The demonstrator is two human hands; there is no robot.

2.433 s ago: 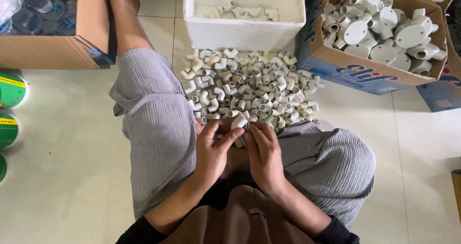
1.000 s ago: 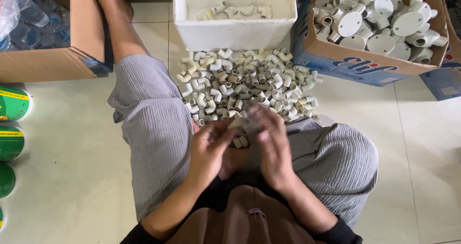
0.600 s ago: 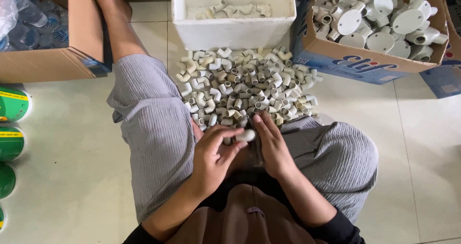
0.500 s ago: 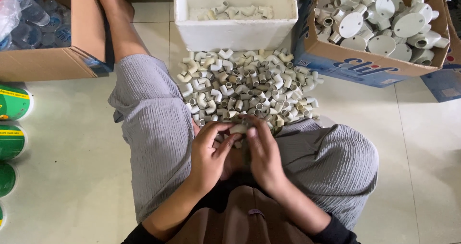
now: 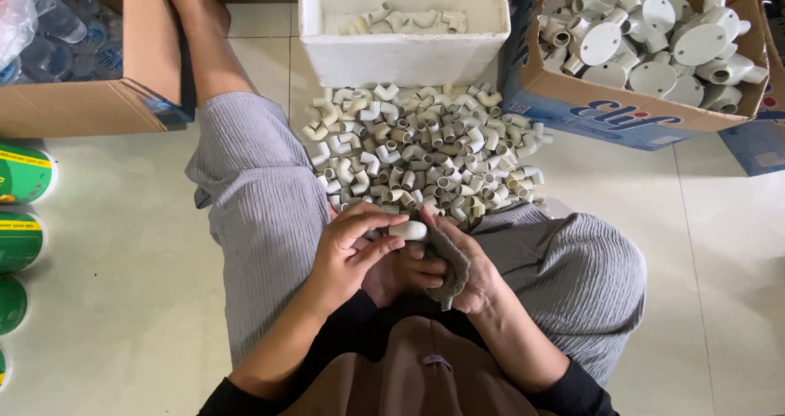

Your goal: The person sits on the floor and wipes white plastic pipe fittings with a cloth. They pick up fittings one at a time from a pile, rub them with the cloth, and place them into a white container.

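I sit on the floor with a heap of small white pipe elbows (image 5: pixel 421 154) between my legs. My left hand (image 5: pixel 347 256) pinches one white pipe elbow (image 5: pixel 407 230) at its left end. My right hand (image 5: pixel 458 260) is curled around a grey-green cloth (image 5: pixel 451 262), and its fingers touch the same elbow from the right. Both hands meet just below the near edge of the heap.
A white foam box (image 5: pixel 405 52) with a few elbows stands behind the heap. A cardboard box of round white junction boxes (image 5: pixel 646 40) sits at the back right. Another cardboard box (image 5: pixel 90 97) is at the left, with green-and-white tins (image 5: pixel 20 175) along the left edge.
My hands have stayed at the heap's near edge, turning one elbow between them. The cloth now shows in my right hand, and the camera has shifted slightly.
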